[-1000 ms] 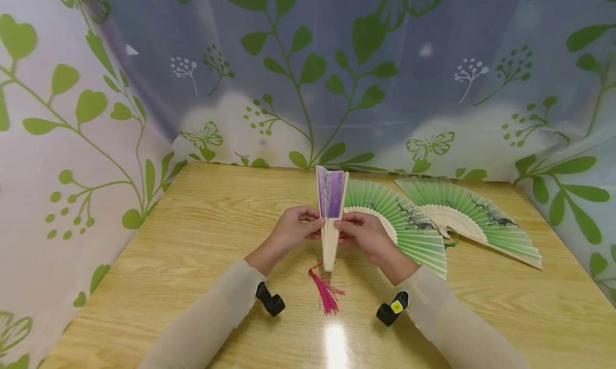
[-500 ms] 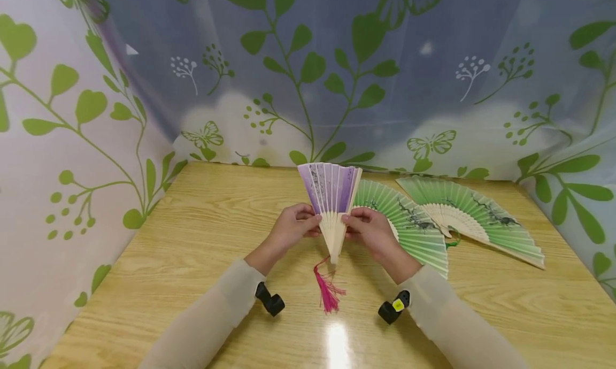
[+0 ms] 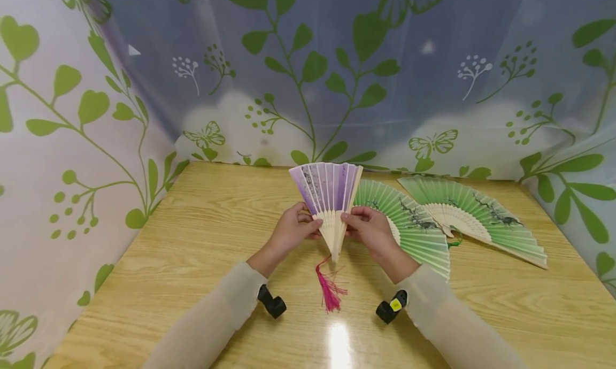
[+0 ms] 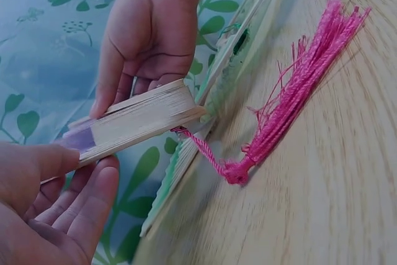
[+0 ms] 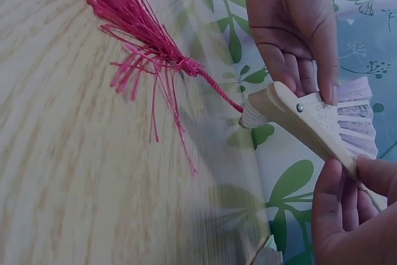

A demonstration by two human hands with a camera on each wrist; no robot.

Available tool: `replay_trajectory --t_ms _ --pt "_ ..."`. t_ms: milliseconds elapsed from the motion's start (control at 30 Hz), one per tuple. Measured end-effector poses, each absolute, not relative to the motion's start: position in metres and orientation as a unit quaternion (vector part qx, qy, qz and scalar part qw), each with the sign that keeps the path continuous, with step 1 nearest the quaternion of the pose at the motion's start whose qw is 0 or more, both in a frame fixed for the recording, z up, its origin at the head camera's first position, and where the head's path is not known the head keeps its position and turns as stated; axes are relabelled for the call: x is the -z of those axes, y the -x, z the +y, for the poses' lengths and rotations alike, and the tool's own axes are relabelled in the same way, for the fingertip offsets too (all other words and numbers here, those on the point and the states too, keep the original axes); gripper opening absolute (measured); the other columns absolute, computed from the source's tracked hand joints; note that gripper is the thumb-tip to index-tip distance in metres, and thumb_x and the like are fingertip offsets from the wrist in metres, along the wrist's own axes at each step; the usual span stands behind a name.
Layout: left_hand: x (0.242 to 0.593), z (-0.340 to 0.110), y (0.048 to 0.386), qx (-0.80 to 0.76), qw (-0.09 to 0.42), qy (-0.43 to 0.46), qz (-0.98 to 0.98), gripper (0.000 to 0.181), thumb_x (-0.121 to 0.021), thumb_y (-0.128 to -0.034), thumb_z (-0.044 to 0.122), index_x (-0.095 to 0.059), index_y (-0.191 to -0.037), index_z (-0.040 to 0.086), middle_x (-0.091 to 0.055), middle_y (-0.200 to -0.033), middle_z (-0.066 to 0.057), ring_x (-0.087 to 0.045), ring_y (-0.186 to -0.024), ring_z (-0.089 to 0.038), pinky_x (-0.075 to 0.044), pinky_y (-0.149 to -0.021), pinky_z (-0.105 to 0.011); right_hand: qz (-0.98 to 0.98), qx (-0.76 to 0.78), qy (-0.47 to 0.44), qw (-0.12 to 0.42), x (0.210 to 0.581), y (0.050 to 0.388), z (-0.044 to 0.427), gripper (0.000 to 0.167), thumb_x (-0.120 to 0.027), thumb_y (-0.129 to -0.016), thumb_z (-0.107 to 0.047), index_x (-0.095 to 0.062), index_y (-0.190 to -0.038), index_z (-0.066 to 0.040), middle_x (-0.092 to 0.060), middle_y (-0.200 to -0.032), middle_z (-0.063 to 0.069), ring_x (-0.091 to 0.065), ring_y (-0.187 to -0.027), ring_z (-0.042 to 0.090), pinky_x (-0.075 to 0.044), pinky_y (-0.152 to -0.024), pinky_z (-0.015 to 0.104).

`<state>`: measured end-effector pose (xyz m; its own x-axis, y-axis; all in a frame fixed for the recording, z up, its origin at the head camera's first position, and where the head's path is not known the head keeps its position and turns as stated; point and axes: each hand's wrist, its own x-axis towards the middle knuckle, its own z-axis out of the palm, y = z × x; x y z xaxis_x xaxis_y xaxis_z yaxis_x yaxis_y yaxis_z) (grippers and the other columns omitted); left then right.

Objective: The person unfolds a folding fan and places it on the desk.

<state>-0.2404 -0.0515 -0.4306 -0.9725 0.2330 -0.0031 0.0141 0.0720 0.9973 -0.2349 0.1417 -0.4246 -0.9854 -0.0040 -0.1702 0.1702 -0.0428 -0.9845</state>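
Observation:
A partly spread purple folding fan [image 3: 327, 190] with pale wooden ribs stands between both hands in the head view, leaf side away from me. My left hand [image 3: 290, 231] pinches its left edge between thumb and fingers. On the right edge, my right hand [image 3: 372, 231] pinches the outer rib the same way. A pink tassel [image 3: 329, 294] hangs from the pivot end and trails toward the table's front; the left wrist view shows its twisted cord tied to the fan. In the right wrist view a metal rivet [image 5: 300, 108] shows near the narrow end.
Two spread green folding fans lie on the wooden table [image 3: 216, 219]: one green fan [image 3: 423, 246] just behind my right hand, the other green fan [image 3: 500, 219] farther right with a green cord [image 3: 455, 239]. A leaf-patterned curtain [image 3: 308, 91] borders the table's back and sides.
The purple fan was nearly folded a second ago and has spread wider, mostly toward the left at its top. Both hands keep their pinch; the right hand has shifted slightly right. The green fans stay put.

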Motion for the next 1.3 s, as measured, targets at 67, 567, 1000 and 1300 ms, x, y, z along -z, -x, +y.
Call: replay_trajectory --t_ms 67,567,1000,1300 --pt "0.431 -0.052 0.241 -0.681 0.082 -0.084 0.723 0.022 -0.063 -0.0922 -0.003 -0.053 -0.112 -0.006 -0.066 -0.085 -0.016 -0.065 -0.067 -0.016 -0.058 -0.079 -0.052 0.689 0.720 -0.062 0.057 0.424 0.235 0.141 0.025 -0.066 -0.094 -0.008 -0.054 -0.112 0.005 -0.064 -0.086 0.000 -0.063 -0.071 0.009 -0.059 -0.068 0.024" --pt "0.438 -0.062 0.245 -0.701 0.068 -0.069 0.706 0.028 -0.061 -0.0938 -0.001 -0.054 -0.121 -0.005 -0.069 -0.087 -0.019 -0.069 -0.076 -0.027 -0.061 -0.076 -0.044 0.671 0.737 -0.065 0.050 0.422 0.232 0.145 0.020 -0.064 -0.095 -0.010 -0.051 -0.105 0.001 -0.063 -0.081 -0.002 -0.063 -0.069 0.009 -0.060 -0.073 0.028" --pt "0.436 -0.068 0.247 -0.727 0.056 -0.038 0.683 0.026 -0.060 -0.0949 -0.001 -0.052 -0.119 -0.005 -0.069 -0.092 -0.023 -0.069 -0.074 -0.022 -0.060 -0.079 -0.044 0.636 0.767 -0.054 0.060 0.423 0.233 0.151 0.018 -0.061 -0.097 -0.010 -0.045 -0.093 -0.003 -0.063 -0.078 -0.003 -0.064 -0.066 0.011 -0.060 -0.072 0.026" --pt "0.438 -0.071 0.249 -0.740 0.052 -0.026 0.670 0.027 -0.060 -0.0958 0.002 -0.052 -0.121 -0.004 -0.070 -0.091 -0.020 -0.070 -0.079 -0.027 -0.059 -0.082 -0.046 0.614 0.786 -0.051 0.044 0.426 0.234 0.153 0.014 -0.057 -0.098 -0.006 -0.045 -0.092 -0.001 -0.064 -0.073 -0.002 -0.065 -0.064 0.009 -0.058 -0.064 0.021"
